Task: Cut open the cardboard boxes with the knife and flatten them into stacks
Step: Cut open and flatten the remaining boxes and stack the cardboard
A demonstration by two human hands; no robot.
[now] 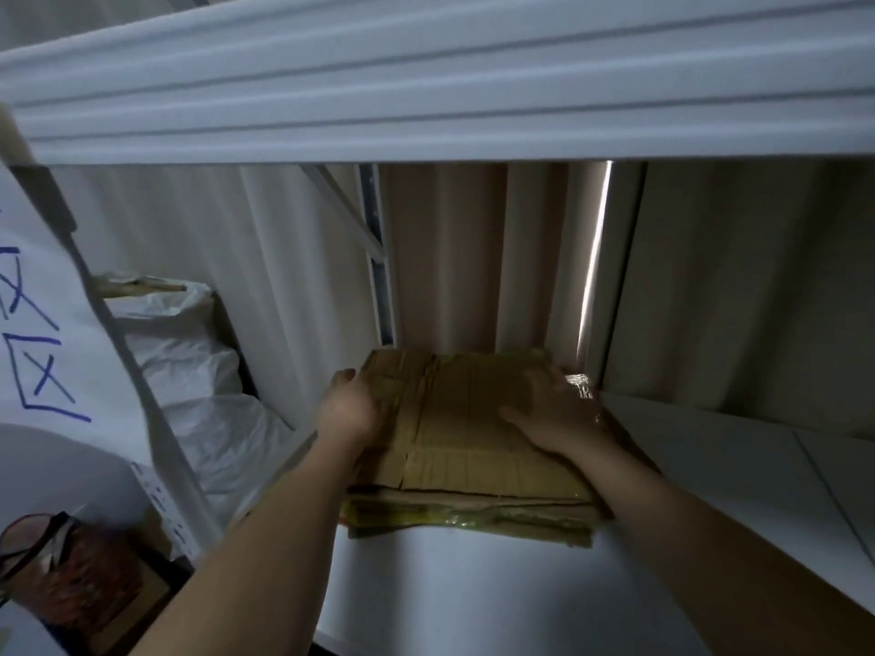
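Both hands are lying with straight fingers on the flattened cardboard stack (468, 447): left hand (348, 409) is touching its left edge, right hand (558, 419) is pressing its top. It is resting on a white shelf (454, 589) in the lower middle of the frame. White bags (189, 371) are sitting at the left.

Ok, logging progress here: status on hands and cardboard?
Left hand and right hand flat on flattened cardboard stack. Stack on white shelf. No knife visible.

Two bare forearms, no sleeves in view, no watch or ring visible. Left hand (348, 409) and right hand (556, 419) bare, ungloved. Slender wrists, smooth arms reaching up from the bottom edge.
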